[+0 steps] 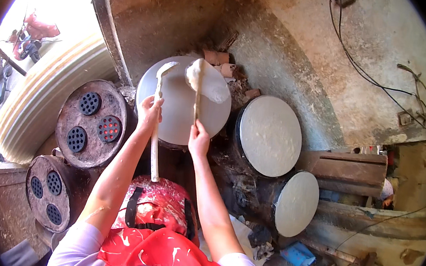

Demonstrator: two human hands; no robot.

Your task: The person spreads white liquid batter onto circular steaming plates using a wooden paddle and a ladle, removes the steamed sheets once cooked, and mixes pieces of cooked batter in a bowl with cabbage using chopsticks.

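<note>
My left hand point(149, 115) is closed round a long pale stick point(154, 145), whose curved, white-coated tip lies over the far left of a round, pale cooking surface point(176, 116). In my right hand point(199, 140) is the thin wooden handle of a ladle point(197, 100). Its head, thick with white batter, is above the far middle of the same surface. A whiter wet patch point(217, 93) spreads to the right of the ladle. Whether the ladle head touches the surface, I cannot tell.
Two more round pale tops point(271, 136) point(296, 204) stand to the right. On the left are two drum stoves point(69, 141) point(41, 213) with honeycomb briquettes, one glowing red. A red batter-splashed apron point(158, 254) covers my front. Cables point(364, 76) hang on the right wall.
</note>
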